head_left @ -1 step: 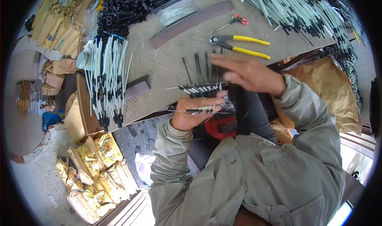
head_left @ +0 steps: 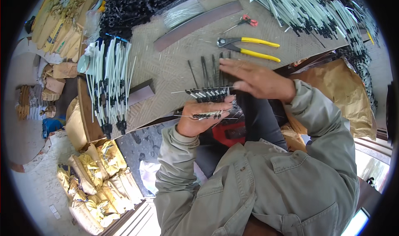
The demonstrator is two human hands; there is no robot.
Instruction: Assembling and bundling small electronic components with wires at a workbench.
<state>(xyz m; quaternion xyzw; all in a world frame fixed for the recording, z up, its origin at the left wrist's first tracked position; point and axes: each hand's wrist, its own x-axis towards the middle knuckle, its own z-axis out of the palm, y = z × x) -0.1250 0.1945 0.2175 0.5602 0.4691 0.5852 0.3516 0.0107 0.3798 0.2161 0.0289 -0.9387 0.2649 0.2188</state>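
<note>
My left hand is wrapped round a row of black and white rod-like pieces. Two thin straight wires run crosswise through the row, one above my fingers and one below. Dark thin shafts stick up from the row toward the table. At the right end of these shafts is my right hand, its fingers stretched out flat; it grips nothing that I can see. Its fingertips are by the rightmost shafts, and I cannot tell whether they press on them.
Yellow-handled nippers and red-handled scissors lie on the table. A dark curved strip lies beside clear bagged wires. White rods with black ends stand at left; more pile at far right. Wrapped packets fill a box below.
The whole view has shifted slightly, so things sit a little further left. My right hand's fingers look slightly more spread; my left hand keeps its hold.
</note>
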